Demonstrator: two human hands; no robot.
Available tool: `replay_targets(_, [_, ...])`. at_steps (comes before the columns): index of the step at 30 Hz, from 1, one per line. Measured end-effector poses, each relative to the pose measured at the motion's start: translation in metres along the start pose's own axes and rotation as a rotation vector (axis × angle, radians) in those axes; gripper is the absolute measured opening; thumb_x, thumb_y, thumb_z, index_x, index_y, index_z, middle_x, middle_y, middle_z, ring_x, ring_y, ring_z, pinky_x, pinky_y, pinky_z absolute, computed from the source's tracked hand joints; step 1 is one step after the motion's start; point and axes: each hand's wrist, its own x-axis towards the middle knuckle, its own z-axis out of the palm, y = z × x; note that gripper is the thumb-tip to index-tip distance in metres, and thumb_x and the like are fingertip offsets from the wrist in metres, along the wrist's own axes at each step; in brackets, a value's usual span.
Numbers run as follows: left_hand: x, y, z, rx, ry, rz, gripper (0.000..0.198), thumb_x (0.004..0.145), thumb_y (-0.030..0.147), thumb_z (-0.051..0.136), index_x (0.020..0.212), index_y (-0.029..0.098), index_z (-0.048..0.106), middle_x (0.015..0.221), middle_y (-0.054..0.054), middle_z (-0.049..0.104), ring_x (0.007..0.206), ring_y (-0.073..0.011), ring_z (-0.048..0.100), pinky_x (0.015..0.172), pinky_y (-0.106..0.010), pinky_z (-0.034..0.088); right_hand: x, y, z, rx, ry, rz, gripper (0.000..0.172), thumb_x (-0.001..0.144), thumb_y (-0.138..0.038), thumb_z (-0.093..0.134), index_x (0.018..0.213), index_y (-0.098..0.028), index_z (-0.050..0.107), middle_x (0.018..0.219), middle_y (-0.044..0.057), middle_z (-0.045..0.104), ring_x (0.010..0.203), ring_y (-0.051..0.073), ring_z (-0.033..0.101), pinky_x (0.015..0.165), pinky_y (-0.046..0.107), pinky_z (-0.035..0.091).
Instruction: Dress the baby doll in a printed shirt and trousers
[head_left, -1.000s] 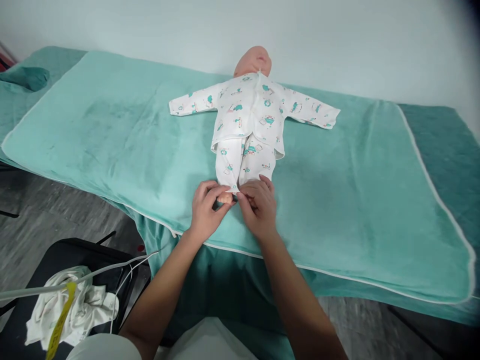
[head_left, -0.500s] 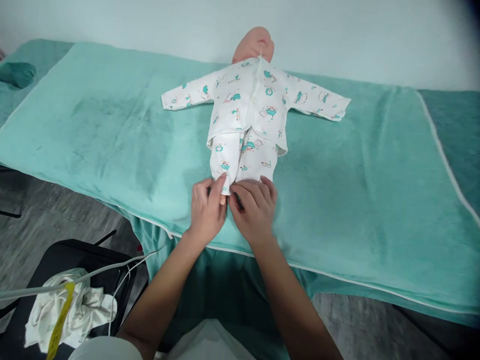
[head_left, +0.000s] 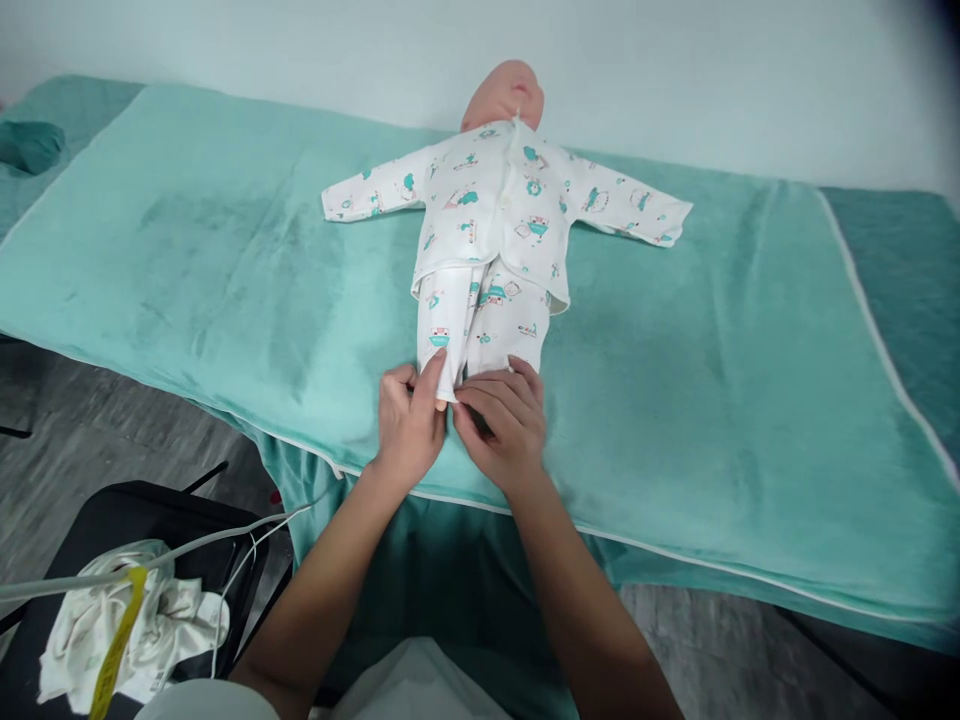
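Note:
A baby doll point(head_left: 504, 95) lies on its back on the green-covered bed, its feet toward me. It wears a white printed jacket point(head_left: 487, 200) with both sleeves spread out, and matching baby trousers point(head_left: 506, 325). My left hand point(head_left: 411, 420) is closed on the trouser leg at the left, thumb on top near the cuff. A bit of the doll's foot shows just below that cuff. With bent fingers, my right hand point(head_left: 504, 420) pinches the edge of the same cuff and lies over the lower end of the other leg.
The green bed cover point(head_left: 675, 400) has white piping along its front edge. At lower left, a black chair point(head_left: 142, 500) holds a crumpled white cloth point(head_left: 135, 620). A cable with a yellow tag point(head_left: 118, 650) runs above it. A white wall stands behind the bed.
The left trouser leg is drawn a little further down toward me and looks straighter, covering more of the foot. Both hands have moved slightly down and left with it.

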Motion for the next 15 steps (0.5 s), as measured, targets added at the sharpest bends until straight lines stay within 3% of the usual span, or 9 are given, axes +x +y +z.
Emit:
replay_targets(5, [0.002, 0.001, 0.0, 0.014, 0.01, -0.005, 0.066, 0.097, 0.017, 0.055, 0.162, 0.026, 0.041, 0.107, -0.007, 0.043, 0.097, -0.0213, 0.053, 0.084, -0.034, 0.051, -0.001, 0.0, 0.0, 0.021, -0.013, -0.03, 0.011, 0.096, -0.013, 0.066, 0.099, -0.024, 0.065, 0.094, -0.001, 0.077, 0.091, 0.017, 0.071, 0.114, 0.045, 0.046])
replay_targets(10, [0.005, -0.002, -0.008, 0.005, -0.039, 0.012, 0.058, 0.1, 0.028, 0.058, 0.157, 0.022, 0.045, 0.109, -0.007, 0.047, 0.099, -0.0205, 0.055, 0.085, -0.032, 0.053, 0.0, 0.001, 0.0, 0.052, -0.021, -0.006, 0.013, 0.097, -0.012, 0.067, 0.104, -0.023, 0.067, 0.097, 0.0, 0.076, 0.096, 0.018, 0.07, 0.112, 0.046, 0.047])
replay_targets(13, [0.004, -0.004, -0.01, -0.005, -0.029, 0.013, 0.055, 0.1, 0.035, 0.064, 0.152, 0.022, 0.051, 0.109, -0.007, 0.048, 0.099, -0.0195, 0.056, 0.084, -0.031, 0.053, -0.005, 0.002, -0.003, 0.164, 0.034, 0.055, 0.02, 0.098, -0.011, 0.066, 0.113, -0.023, 0.067, 0.106, 0.004, 0.075, 0.102, 0.02, 0.07, 0.107, 0.046, 0.052])
replay_targets(15, [0.003, -0.005, -0.009, -0.007, -0.014, 0.014, 0.056, 0.098, 0.039, 0.069, 0.149, 0.022, 0.054, 0.108, -0.006, 0.049, 0.099, -0.0193, 0.055, 0.084, -0.031, 0.053, -0.013, 0.004, -0.007, 0.241, 0.141, 0.17, 0.023, 0.099, -0.011, 0.063, 0.119, -0.024, 0.067, 0.114, 0.006, 0.073, 0.11, 0.021, 0.069, 0.103, 0.045, 0.055])
